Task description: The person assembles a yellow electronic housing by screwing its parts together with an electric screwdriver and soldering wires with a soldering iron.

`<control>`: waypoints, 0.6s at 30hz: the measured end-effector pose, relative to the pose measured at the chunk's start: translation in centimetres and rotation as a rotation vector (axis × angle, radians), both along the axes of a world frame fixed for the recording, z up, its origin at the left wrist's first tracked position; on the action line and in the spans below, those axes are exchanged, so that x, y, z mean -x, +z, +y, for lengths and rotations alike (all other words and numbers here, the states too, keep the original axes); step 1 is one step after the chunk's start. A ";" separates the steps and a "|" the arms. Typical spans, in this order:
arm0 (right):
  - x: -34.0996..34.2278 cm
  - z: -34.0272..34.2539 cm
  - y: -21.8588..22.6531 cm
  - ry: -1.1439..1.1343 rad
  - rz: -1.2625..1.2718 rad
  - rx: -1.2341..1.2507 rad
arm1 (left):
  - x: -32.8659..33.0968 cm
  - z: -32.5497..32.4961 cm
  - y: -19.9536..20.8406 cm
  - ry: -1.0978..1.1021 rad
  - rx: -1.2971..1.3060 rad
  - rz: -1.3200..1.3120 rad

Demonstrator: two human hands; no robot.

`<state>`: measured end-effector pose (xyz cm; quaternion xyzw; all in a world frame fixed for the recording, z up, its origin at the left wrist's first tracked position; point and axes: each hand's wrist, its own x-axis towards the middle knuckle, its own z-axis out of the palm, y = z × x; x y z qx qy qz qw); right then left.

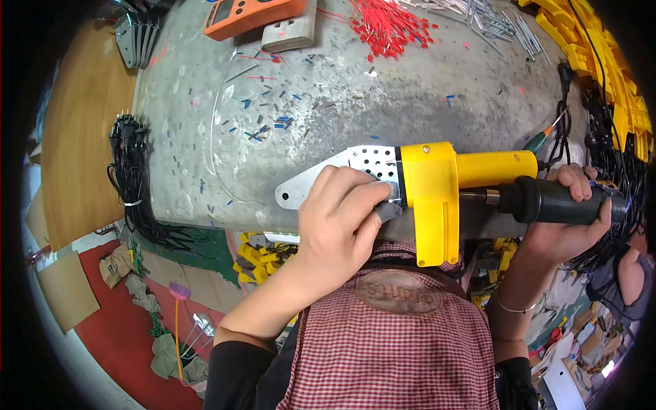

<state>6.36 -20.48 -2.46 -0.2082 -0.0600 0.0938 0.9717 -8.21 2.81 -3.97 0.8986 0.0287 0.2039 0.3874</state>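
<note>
A yellow-handled pipe welding iron lies across the near edge of the workbench. Its flat metal heating plate, pierced with holes near the handle, points left. My left hand is closed around this metal end beside the yellow housing, and a small dark piece shows under the fingertips. On the right, my right hand wraps round a black electric screwdriver. The screwdriver lies level below the yellow handle, its shaft pointing left at the housing. Where its tip ends is hidden behind the housing.
Small blue and dark sleeves are scattered over the metal workbench. Beyond lie red-tipped wires, metal rods and an orange multimeter. Black cords hang at left; yellow housings and a green-handled screwdriver lie right.
</note>
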 end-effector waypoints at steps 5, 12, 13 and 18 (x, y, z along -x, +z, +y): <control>-0.1 -0.2 0.0 -0.011 0.004 0.019 | 0.1 -0.1 -0.1 0.005 -0.065 -0.003; 0.1 -0.3 0.0 0.001 0.035 -0.038 | 0.3 -0.3 -0.1 0.031 0.022 0.032; 0.2 -0.4 -0.1 0.000 0.038 -0.041 | 0.3 -0.3 0.0 0.028 0.025 0.032; 0.2 0.0 -0.3 -0.008 0.030 -0.041 | 0.2 -0.4 0.2 0.043 0.037 0.072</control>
